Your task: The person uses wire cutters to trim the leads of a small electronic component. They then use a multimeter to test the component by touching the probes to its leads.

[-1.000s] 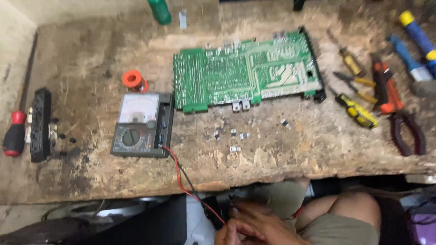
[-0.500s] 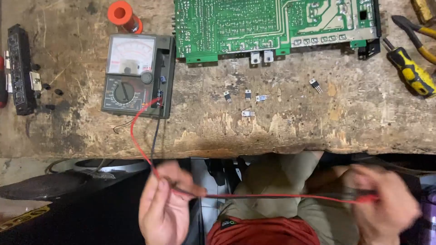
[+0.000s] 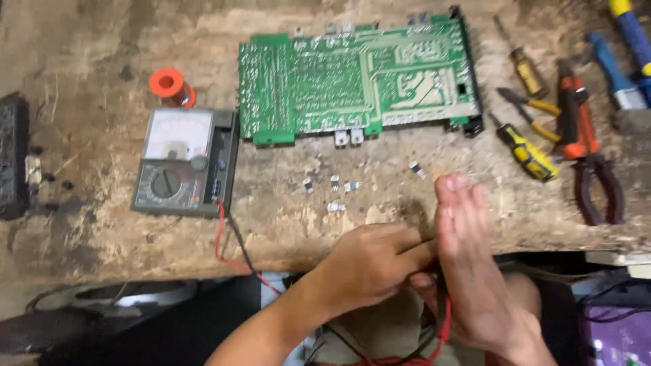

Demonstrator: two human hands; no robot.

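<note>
My left hand (image 3: 369, 268) is closed over the red and black test leads at the bench's front edge. It presses against the palm of my right hand (image 3: 468, 271). That hand stands edge-up with straight fingers, and the red lead (image 3: 444, 325) runs down across its palm. The leads (image 3: 220, 234) come off an analog multimeter (image 3: 183, 163) lying on the worn wooden bench (image 3: 88, 230) to the left. Past my hands lie several small loose components (image 3: 336, 186) and a green circuit board (image 3: 359, 81).
An orange solder spool (image 3: 168, 85) sits behind the meter. A black block (image 3: 12, 156) lies at the left edge. On the right are a yellow screwdriver (image 3: 525, 152), orange-handled pliers (image 3: 586, 146) and a blue-handled tool (image 3: 614, 71).
My hands were apart below the bench, stretching the red lead between them. Now they are together at the bench edge, right fingers straightened. The view has shifted to show more of the board and tools.
</note>
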